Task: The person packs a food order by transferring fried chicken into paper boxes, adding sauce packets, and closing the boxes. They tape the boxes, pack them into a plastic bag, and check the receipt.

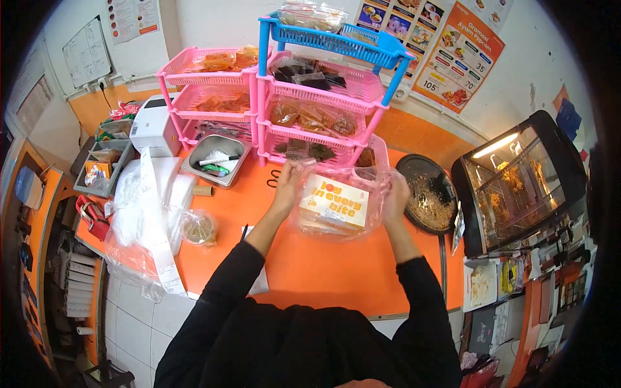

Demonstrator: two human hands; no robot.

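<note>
In the head view, a clear plastic bag (308,225) hangs between my two hands over the orange table. Inside it lies a white and yellow food box (334,201) printed "joy in every bite", with a small label on its lid. My left hand (286,185) is closed on the bag's upper left edge. At the upper right edge, my right hand (395,196) grips the same plastic, its fingers partly hidden behind the film. A round packet (198,228) in clear plastic sits on the table left of my left forearm.
Pink and blue tiered racks (317,92) with bagged food stand behind the bag. A metal tray (217,160), white printer (155,126) and long receipt (155,226) are to the left. On the right are a dark round pan (427,194) and a lit display case (517,184).
</note>
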